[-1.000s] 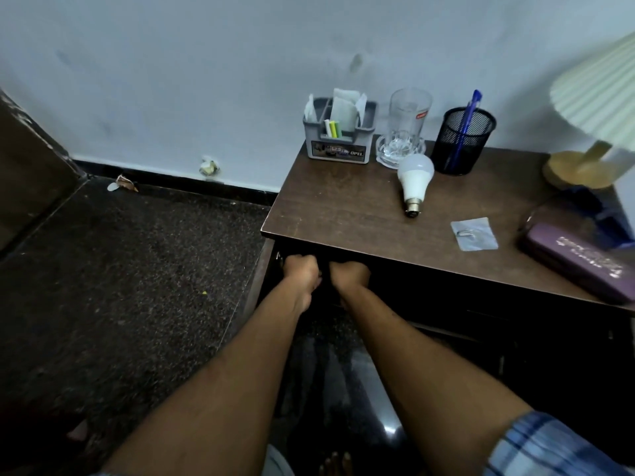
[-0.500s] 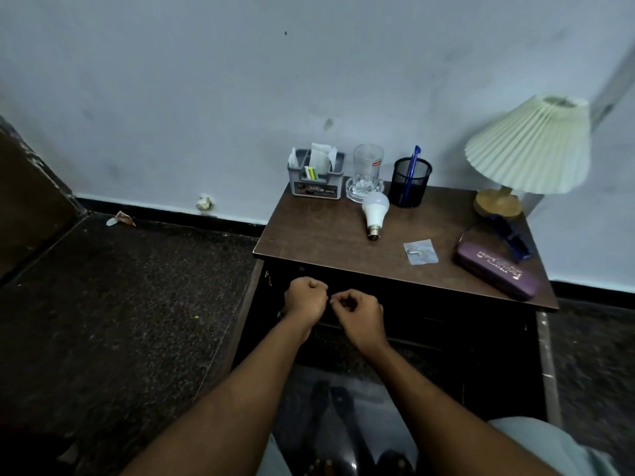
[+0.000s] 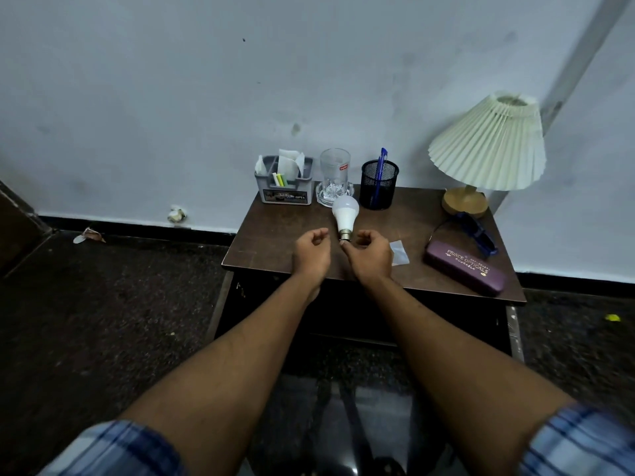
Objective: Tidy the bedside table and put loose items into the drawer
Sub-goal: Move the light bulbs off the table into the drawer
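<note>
1. Bedside table [image 3: 281, 242]: dark brown wood-look top, flat, rectangular, scuffed matte finish, set against the wall. Dark cabinet front below; drawer state I can't tell, too dark.
2. Light bulb [image 3: 345, 211]: smooth white matte dome, metal bayonet cap, lying on its side mid-table w/ the cap toward me, between my two hands.
3. Left hand [image 3: 311, 254]: over the table front, fingers curled loose, holding nothing, just left of the bulb cap.
4. Right hand [image 3: 369, 257]: fingers curled, thumb and forefinger tips at or just beside the bulb cap; can't tell if they actually pinch it.
5. Small clear plastic pouch [image 3: 400, 253]: flat, shiny, partly hidden behind the right hand.
6. Spectacle case [image 3: 465, 266]: purple, long, rounded edges, gold lettering, lying diagonal near the right front corner. Blue glasses [image 3: 477, 231] just behind it, near the lamp base.
7. Lamp [image 3: 488, 149]: cream pleated cone shade, round wooden base, back right corner.
8. Back row, left to right: grey plastic organiser [image 3: 285, 194] w/ white paper and yellow-green sticks; clear drinking glass [image 3: 335, 171] on a clear glass dish; black wire-mesh pen cup [image 3: 379, 187] w/ a blue pen [image 3: 380, 166] in it.
9. Room: pale bluish painted wall [image 3: 171, 80], stained and marked; black skirting; dark speckled stone floor [image 3: 86, 321] w/ bits of litter by the wall. Dim light.
10. Blue plaid sleeves at the bottom corners of the head view.
</note>
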Tool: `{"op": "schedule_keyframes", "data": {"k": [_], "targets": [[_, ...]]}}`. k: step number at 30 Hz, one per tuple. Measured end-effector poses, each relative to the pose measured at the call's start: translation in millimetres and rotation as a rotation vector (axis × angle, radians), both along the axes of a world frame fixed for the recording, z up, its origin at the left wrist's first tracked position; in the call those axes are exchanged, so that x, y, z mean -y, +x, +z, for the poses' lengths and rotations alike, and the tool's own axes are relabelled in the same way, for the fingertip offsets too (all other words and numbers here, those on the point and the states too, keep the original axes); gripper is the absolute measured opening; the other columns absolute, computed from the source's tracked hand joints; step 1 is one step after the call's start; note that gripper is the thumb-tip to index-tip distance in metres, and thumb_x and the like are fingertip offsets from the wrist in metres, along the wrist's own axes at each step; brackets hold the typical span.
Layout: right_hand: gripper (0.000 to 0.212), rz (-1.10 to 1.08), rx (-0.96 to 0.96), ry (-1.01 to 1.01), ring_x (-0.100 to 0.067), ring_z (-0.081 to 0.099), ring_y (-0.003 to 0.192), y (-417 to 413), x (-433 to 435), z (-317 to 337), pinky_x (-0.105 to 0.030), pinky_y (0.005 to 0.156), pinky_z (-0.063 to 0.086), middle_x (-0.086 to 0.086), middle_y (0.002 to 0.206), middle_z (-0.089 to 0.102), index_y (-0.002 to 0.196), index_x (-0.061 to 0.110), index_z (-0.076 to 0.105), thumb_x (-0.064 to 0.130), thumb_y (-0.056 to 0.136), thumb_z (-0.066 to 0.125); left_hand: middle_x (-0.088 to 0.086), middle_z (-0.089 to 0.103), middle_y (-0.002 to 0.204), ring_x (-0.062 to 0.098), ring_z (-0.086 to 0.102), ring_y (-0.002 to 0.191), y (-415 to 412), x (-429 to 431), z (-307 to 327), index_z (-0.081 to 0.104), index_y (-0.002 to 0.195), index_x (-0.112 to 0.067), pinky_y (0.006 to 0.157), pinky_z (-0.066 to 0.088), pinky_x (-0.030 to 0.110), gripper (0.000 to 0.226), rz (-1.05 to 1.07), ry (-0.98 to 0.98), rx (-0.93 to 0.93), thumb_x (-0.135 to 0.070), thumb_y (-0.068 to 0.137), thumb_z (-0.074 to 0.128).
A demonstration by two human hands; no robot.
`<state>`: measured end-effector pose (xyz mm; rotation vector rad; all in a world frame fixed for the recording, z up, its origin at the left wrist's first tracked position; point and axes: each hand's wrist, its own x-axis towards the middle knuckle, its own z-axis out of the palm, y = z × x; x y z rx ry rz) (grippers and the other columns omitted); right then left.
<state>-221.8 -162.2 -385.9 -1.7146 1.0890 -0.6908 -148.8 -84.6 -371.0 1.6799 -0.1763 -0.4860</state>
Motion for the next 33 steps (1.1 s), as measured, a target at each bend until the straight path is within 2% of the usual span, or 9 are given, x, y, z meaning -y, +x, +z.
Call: {"op": "schedule_keyframes", "data": {"k": [6,9,11,14,16,19,22,25,33], "targets": [[0.043,-0.102,-0.043,0.048,-0.02,0.066,0.097,22.3,11.0,-7.9,-0.028,0.08,0.048,0.004,0.091,0.066,0.11,0.015,0.068,0.035,0.076,0.085,0.023,0.069,0.119,0.023,0.065,0.098,0.7,26.7,-17.1,0.059,0.127,0.002,0.101,0.052,0.043,0.033,-0.042,-0.122,-0.186,-0.003,0.095,0.057],[0.04,-0.114,-0.101,0.036,-0.024,0.068,0.095,31.3,13.5,-10.3,-0.029,0.076,0.05,-0.001,0.096,0.073,0.103,0.015,0.07,0.041,0.075,0.083,0.014,0.072,0.095,0.023,0.067,0.089,0.1,29.1,-22.9,0.066,0.101,-0.006,0.09,0.054,0.037,0.013,-0.024,-0.181,-0.242,-0.003,0.096,0.055],[0.035,-0.135,-0.145,0.02,-0.027,0.069,0.097,35.7,14.4,-11.0,-0.029,0.072,0.047,-0.005,0.099,0.075,0.098,0.017,0.072,0.043,0.076,0.081,0.008,0.067,0.082,0.019,0.064,0.079,2.5,30.6,-26.9,0.063,0.087,-0.012,0.079,0.055,0.029,0.021,-0.004,-0.215,-0.271,0.001,0.097,0.05],[0.029,-0.132,-0.206,-0.002,-0.03,0.07,0.102,39.4,15.7,-10.1,-0.03,0.076,0.047,-0.008,0.104,0.076,0.1,0.018,0.076,0.04,0.08,0.077,0.007,0.065,0.082,0.01,0.066,0.067,3.6,27.2,-24.0,0.061,0.108,-0.003,0.058,0.054,0.014,0.018,-0.019,-0.23,-0.297,0.002,0.098,0.046],[0.027,-0.113,-0.221,0.01,-0.029,0.07,0.103,38.5,17.0,-8.5,-0.03,0.078,0.049,-0.008,0.105,0.076,0.102,0.018,0.077,0.037,0.082,0.077,0.007,0.065,0.082,0.003,0.067,0.055,2.2,23.3,-19.1,0.054,0.128,0.003,0.055,0.054,0.012,0.03,-0.034,-0.255,-0.317,0.002,0.099,0.047],[0.021,-0.084,-0.127,0.046,-0.025,0.072,0.094,29.8,13.4,-7.8,-0.028,0.077,0.053,-0.008,0.097,0.078,0.095,0.013,0.076,0.03,0.083,0.077,0.007,0.066,0.086,0.004,0.069,0.056,-2.8,13.9,-11.9,0.05,0.134,-0.002,0.058,0.055,0.017,0.033,-0.057,-0.303,-0.378,-0.005,0.101,0.047],[0.021,-0.038,0.007,0.1,-0.017,0.072,0.082,13.9,0.0,-10.7,-0.026,0.073,0.053,-0.006,0.09,0.078,0.097,0.008,0.076,0.026,0.085,0.078,0.009,0.067,0.09,0.015,0.068,0.078,-7.3,0.4,-5.7,0.055,0.124,-0.008,0.074,0.054,0.024,0.024,-0.054,-0.307,-0.414,-0.01,0.101,0.048],[0.02,-0.012,0.104,0.183,-0.02,0.074,0.088,-3.1,-20.3,-9.7,-0.035,0.086,0.061,-0.007,0.091,0.077,0.099,0.006,0.076,0.019,0.085,0.079,0.01,0.067,0.087,0.021,0.065,0.083,-13.9,-18.4,1.7,0.062,0.099,-0.011,0.081,0.052,0.029,0.012,-0.062,-0.259,-0.42,-0.013,0.099,0.05],[0.024,0.124,0.198,0.367,-0.034,0.075,0.099,-35.3,-68.5,-0.7,-0.049,0.094,0.059,-0.018,0.097,0.077,0.103,-0.003,0.074,0.008,0.082,0.082,0.005,0.071,0.094,0.02,0.069,0.087,-32.3,-76.7,7.1,0.068,0.095,-0.017,0.086,0.054,0.034,0.011,-0.096,-0.112,-0.364,-0.018,0.094,0.057]]}}
